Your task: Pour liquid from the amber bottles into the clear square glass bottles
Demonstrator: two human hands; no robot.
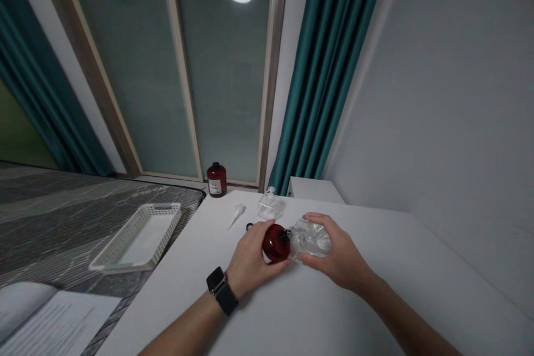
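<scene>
My left hand [254, 256], with a dark watch on its wrist, is wrapped round a dark red bottle [277, 243] tilted so its neck points right. In my right hand [334, 250] is a clear bottle [312, 237], tipped with its mouth end toward the red bottle's neck. The two necks meet or nearly meet; whether they touch I cannot tell. Just behind stands another clear bottle [269, 206]. A white pump head [237, 213] lies on the table to its left. By my left fingers sits a small black ring-shaped piece [249, 226], partly hidden.
On the white table [200, 289], a second dark red bottle [216, 181] with a white label stands at the far left corner. A white basket [104, 261] and an open book [70, 317] rest on the grey surface to the left. A white box-like unit [315, 189] is behind the table.
</scene>
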